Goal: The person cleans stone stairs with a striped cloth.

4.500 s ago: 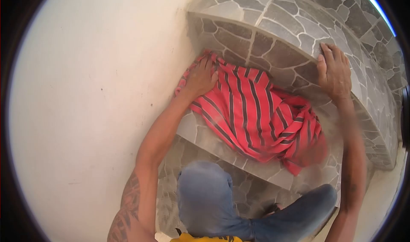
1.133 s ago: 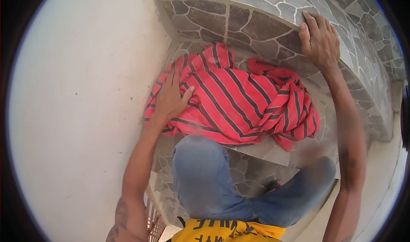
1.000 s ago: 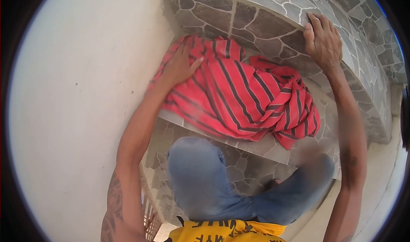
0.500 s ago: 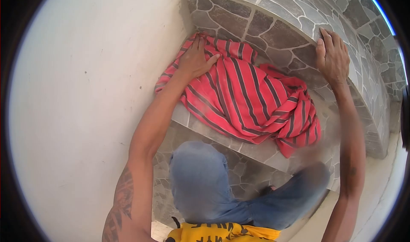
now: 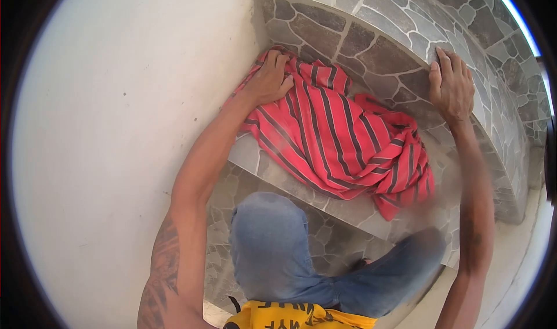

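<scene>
A red cloth [image 5: 331,132] with dark stripes lies rumpled along a stone-patterned step [image 5: 255,161]. At its upper left end, beside the white wall, my left hand [image 5: 271,80] presses down with bent fingers, gathering the fabric under them. The cloth's right end is bunched into thick folds. My right hand [image 5: 452,88] rests on the edge of the higher step [image 5: 400,15], palm down with fingers stretched out, holding nothing. It is apart from the cloth.
A plain white wall [image 5: 116,155] rises along the left. The riser [image 5: 371,50] of the higher step stands behind the cloth. My bent knees [image 5: 270,230] in blue jeans are below, over a lower stone-patterned surface [image 5: 331,236].
My left hand's fingers have curled in and drawn the cloth's left end slightly rightward, baring more of the step beside the wall. My right hand stays on the higher step's edge.
</scene>
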{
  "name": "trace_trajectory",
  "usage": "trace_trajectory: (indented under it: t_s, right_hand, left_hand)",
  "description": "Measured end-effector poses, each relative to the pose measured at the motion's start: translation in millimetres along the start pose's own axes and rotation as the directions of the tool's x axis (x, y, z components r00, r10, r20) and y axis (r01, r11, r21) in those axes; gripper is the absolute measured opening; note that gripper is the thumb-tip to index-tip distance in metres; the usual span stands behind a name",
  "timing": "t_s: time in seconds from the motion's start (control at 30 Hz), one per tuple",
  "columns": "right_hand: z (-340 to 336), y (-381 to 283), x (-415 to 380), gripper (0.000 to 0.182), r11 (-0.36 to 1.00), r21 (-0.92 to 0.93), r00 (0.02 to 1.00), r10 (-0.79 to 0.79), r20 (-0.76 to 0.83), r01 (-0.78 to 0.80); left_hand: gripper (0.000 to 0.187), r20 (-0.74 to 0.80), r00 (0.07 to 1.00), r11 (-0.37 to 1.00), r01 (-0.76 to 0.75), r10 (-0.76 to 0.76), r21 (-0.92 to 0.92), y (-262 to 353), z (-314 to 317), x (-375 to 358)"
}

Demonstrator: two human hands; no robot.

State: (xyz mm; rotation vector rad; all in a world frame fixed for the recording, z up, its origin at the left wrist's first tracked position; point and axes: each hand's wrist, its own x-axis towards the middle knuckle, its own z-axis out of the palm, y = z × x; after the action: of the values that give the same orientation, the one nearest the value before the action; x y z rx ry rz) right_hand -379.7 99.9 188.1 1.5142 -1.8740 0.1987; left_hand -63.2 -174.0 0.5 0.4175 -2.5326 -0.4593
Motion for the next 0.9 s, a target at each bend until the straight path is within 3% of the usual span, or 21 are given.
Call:
trace_trajectory:
  t_s: [0.1,0.2,0.3,0.4,0.5,0.6,0.7,0.8,0.9]
  right_hand:
    - [2,1,0,0.041,1.0,0.003,1.0,-0.014,-0.016,0.014]
    - [0,-1,-1,0.041,1.0,0.024,1.0,0.004,-0.015,-0.004]
    - [3,0,-2,0.04,1.0,-0.007,1.0,-0.002,-0.023,0.002]
    - [4,1,-1,0.04,1.0,0.006,1.0,-0.006,-0.021,0.006]
    - [5,5,-3,0.04,1.0,-0.009,1.0,-0.017,-0.014,0.016]
    - [5,5,-3,0.04,1.0,0.014,1.0,-0.01,0.007,0.01]
    - [8,7,-4,0.04,0.999,-0.037,1.0,-0.023,-0.021,0.022]
    - [6,5,-3,0.04,1.0,-0.007,1.0,-0.001,-0.027,0.001]
    - [5,4,-3,0.04,1.0,-0.002,1.0,0.002,-0.029,-0.002]
  left_hand:
    - [0.046,-0.09,0.996,0.978,0.01,0.01,0.21,16,4,-17]
    - [0.054,-0.091,0.948,0.877,0.318,-0.306,0.361,52,-4,-46]
    - [0.067,-0.156,0.966,0.865,0.256,-0.209,0.431,57,6,-55]
    - [0.074,-0.181,0.983,0.89,0.093,-0.012,0.446,5,28,-19]
    - [0.072,-0.148,0.978,0.873,0.201,-0.15,0.444,18,26,-3]
    - [0.069,-0.011,0.941,0.889,0.325,-0.34,0.324,38,1,-9]
    - [0.066,0.074,0.844,0.773,0.447,-0.531,0.451,80,-22,-48]
    - [0.06,-0.171,0.969,0.771,0.246,-0.179,0.588,61,-3,-70]
    - [0.059,-0.086,0.996,0.878,0.017,0.027,0.478,6,14,-15]
